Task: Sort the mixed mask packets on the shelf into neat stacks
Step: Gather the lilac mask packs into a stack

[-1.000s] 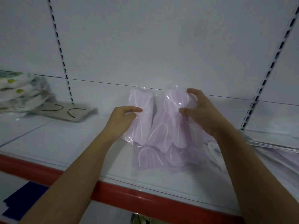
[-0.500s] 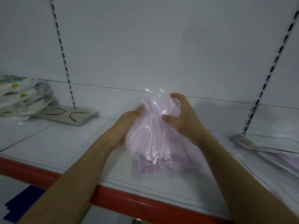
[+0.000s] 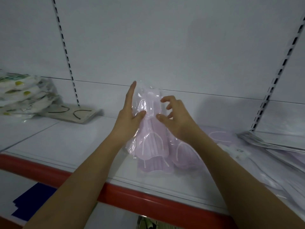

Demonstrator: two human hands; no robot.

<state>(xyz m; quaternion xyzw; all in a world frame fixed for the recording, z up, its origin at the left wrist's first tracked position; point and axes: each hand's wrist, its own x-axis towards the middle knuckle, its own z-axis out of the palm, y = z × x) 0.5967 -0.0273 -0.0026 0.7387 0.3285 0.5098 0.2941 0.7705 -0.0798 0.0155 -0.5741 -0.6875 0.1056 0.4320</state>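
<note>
White shelving with slotted uprights backs a white shelf (image 3: 66, 142) edged by a red front lip (image 3: 148, 200). Near the middle of the shelf, both hands stand a bunch of lilac mask packets (image 3: 149, 129) upright on their lower edges, probably to square them before they go down as a stack. The left hand (image 3: 130, 116) lies flat against the bunch's left side, fingers straight and thumb pressing the front film, so it serves as a wall to align against. The right hand (image 3: 175, 116) is at the bunch's right side with fingers loosely curled and spread; its thumb tip touches the packet, but whether the fingers grip I cannot tell. More lilac packets (image 3: 156, 164) lie flat beneath, toward the front edge. Toward the left end a stack of white patterned packets (image 3: 24, 96) sits beside a flat beige packet (image 3: 74, 113). At the right end grey flat packets (image 3: 272, 144) lie fanned, seemingly unsorted.
</note>
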